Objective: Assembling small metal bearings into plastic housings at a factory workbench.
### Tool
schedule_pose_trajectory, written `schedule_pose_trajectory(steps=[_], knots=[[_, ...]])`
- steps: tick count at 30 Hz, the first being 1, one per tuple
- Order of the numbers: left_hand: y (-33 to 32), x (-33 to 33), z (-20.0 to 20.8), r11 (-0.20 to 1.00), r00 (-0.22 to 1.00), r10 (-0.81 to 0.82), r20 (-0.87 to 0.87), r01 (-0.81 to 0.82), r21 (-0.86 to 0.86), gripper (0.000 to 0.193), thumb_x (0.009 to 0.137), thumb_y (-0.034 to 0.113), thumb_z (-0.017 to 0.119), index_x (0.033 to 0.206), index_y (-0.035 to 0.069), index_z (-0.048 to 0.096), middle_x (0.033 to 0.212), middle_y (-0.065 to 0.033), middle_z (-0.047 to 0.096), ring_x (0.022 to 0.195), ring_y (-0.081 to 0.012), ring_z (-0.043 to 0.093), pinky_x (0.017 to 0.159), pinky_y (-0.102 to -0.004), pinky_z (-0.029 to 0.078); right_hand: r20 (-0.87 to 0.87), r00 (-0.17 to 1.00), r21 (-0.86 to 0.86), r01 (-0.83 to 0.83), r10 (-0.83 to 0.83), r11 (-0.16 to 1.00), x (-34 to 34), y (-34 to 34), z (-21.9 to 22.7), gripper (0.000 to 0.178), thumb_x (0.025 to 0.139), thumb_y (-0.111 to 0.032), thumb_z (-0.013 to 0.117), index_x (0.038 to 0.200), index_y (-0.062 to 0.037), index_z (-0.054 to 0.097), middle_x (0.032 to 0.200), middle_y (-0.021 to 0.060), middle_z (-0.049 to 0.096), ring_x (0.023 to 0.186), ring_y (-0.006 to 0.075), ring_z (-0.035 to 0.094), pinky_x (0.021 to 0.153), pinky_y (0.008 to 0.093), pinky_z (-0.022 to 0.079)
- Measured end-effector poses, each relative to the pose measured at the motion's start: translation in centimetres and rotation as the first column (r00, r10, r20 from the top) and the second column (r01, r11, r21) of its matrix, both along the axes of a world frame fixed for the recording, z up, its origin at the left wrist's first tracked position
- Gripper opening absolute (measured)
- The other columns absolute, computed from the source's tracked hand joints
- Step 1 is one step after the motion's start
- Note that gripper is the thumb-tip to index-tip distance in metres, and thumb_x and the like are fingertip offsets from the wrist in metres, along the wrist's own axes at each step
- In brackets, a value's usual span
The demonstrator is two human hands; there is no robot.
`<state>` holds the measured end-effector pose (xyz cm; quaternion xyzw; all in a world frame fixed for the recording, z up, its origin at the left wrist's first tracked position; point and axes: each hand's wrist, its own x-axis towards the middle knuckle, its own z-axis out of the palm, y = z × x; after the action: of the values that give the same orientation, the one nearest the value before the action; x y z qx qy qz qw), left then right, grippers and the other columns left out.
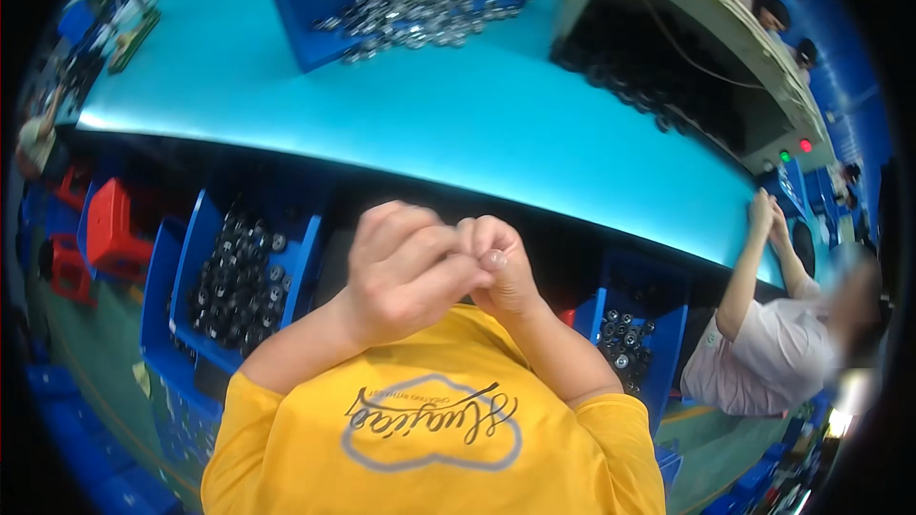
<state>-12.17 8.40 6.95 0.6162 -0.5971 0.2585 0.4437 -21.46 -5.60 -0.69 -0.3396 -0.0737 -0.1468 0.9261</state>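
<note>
In front of my chest, above the near edge of the turquoise table, my two hands meet with fingertips touching. My left hand (401,272) is closed, its fingers curled and slightly blurred by motion. Thumb and fingers of my right hand (506,272) are pinched together against the left fingertips. A small shiny spot shows between them, but whether it is a part or a fingernail I cannot make out. Beyond the hands, a blue bin (298,14) lies on the table with many small shiny metal pieces (420,14) spilling at its mouth.
Below the table edge, a blue bin (191,257) of black round parts (239,281) stands at my left, and another blue bin (668,353) at my right. A machine (787,133) with dark parts sits far right. A co-worker (763,343) is beyond it; red stools (114,229) stand left.
</note>
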Motion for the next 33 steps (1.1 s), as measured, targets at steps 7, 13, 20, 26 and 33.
schedule_pose_trajectory(steps=[7,13,20,26,33], knots=[[0.0,2.1,-0.7,0.985,0.996,0.085,-0.042,-0.077,0.154,0.022,0.071,0.016,0.086,0.087,0.008,0.073,0.083,-0.0056,0.063,0.083,-0.0277,0.058,0.076,-0.0391,0.045,-0.106,0.777,-0.777,0.324,-0.620,0.540,-1.0,-14.1,5.5,0.017,0.097,-0.010,0.068,0.112,-0.0027,0.072,0.092,0.0065,0.067,0.075,0.0134,0.062,0.068,0.0278,0.054],[-1.9,3.5,-1.8,0.974,0.989,0.099,-0.109,-0.074,0.215,0.018,0.073,0.008,0.081,0.088,0.009,0.072,0.083,-0.0038,0.064,0.081,-0.0257,0.060,0.077,-0.0384,0.044,0.290,0.150,-0.947,-0.095,-0.945,-0.306,-4.1,-34.3,1.1,0.048,0.083,-0.029,0.081,0.126,-0.0104,0.068,0.123,0.0152,0.062,0.108,0.0301,0.062,0.093,0.0411,0.052],[-5.0,6.7,-3.2,0.951,0.986,0.046,-0.161,0.006,0.311,0.016,0.076,0.006,0.079,0.090,0.008,0.072,0.083,-0.0055,0.065,0.081,-0.0273,0.059,0.076,-0.0381,0.044,0.266,-0.073,-0.886,-0.411,-0.961,-0.214,-2.5,-39.0,0.0,0.062,0.083,-0.046,0.078,0.133,-0.0115,0.064,0.130,0.0137,0.059,0.122,0.0340,0.057,0.101,0.0436,0.049],[-7.9,9.9,-3.4,0.944,0.891,-0.065,-0.449,0.200,0.262,0.013,0.083,0.005,0.077,0.095,0.005,0.073,0.087,-0.0067,0.068,0.080,-0.0248,0.063,0.074,-0.0359,0.050,0.318,0.203,-0.939,-0.065,-0.926,-0.337,0.2,-34.7,2.3,0.046,0.079,-0.027,0.085,0.119,-0.0093,0.072,0.109,0.0088,0.066,0.096,0.0260,0.063,0.083,0.0370,0.053],[-12.6,14.3,-4.8,0.816,-0.104,-0.231,-0.967,0.521,-0.251,0.046,0.110,0.033,0.049,0.146,0.004,0.047,0.119,-0.0128,0.066,0.103,-0.0212,0.066,0.086,-0.0355,0.056,0.353,0.689,-0.933,0.307,-0.633,-0.187,10.8,-17.8,7.3,0.042,0.070,-0.011,0.087,0.111,-0.0094,0.074,0.104,0.0077,0.069,0.094,0.0252,0.062,0.078,0.0359,0.053]])
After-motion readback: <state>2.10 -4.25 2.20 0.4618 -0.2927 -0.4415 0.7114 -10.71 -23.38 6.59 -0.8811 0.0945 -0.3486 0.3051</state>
